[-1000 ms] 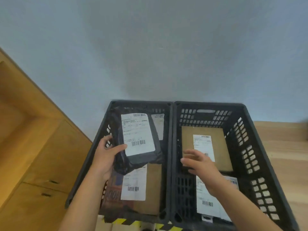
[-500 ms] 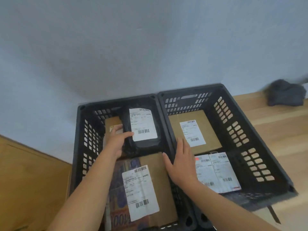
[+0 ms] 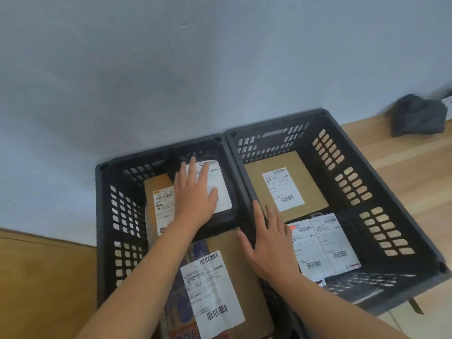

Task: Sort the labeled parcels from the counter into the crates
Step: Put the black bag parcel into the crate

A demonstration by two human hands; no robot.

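Observation:
Two black slotted crates stand side by side. In the left crate (image 3: 117,216) a black parcel (image 3: 226,211) with a white label lies at the far end, and my left hand (image 3: 195,194) rests flat on it, fingers spread. Beside it lies a brown parcel (image 3: 156,192) with a small label, and a brown box (image 3: 239,270) with a long label fills the near end. My right hand (image 3: 271,245) lies open on the rim between the crates. The right crate (image 3: 381,223) holds a brown box (image 3: 305,172) and white-labelled flat parcels (image 3: 322,243).
The crates sit on a light wooden counter (image 3: 411,172) against a grey-blue wall. A crumpled dark grey bag (image 3: 418,116) lies on the counter at the far right. A wooden cabinet (image 3: 44,285) stands lower at the left.
My left hand has let go of the black parcel's side and now lies flat on its top. My right hand stays on the divider rim. The view has moved closer.

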